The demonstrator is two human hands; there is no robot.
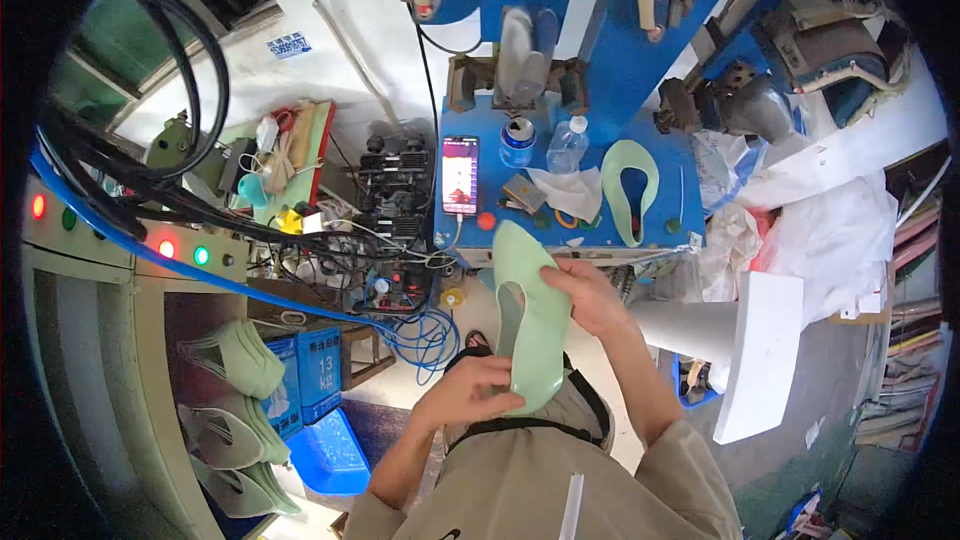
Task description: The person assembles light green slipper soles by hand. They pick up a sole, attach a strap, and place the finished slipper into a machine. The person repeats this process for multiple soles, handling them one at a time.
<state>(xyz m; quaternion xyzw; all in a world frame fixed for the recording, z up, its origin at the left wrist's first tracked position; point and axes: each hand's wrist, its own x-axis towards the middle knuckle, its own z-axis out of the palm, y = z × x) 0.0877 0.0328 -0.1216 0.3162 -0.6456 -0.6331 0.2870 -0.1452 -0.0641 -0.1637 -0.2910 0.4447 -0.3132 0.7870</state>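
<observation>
In front of my body I hold a pale green shoe upper (543,340) by both ends, its foot opening turned to the left. My left hand (465,392) is closed on the lower end, fingers pressed against its edge. My right hand (592,298) pinches the side near the upper end, thumb and fingers on the rim. Beyond it, a second green shoe upper (616,190) lies flat on the blue machine table (470,240). More green shoe uppers (255,365) are stacked in the shelves at the left.
On the table are a lit phone (460,175), a blue jar (517,143), a clear bottle (568,145) and crumpled tissue (566,193). Machine clamps (518,80) stand above. A blue bin (330,452) sits lower left; coiled blue hose (425,340) lies on the floor. White board (760,360) stands right.
</observation>
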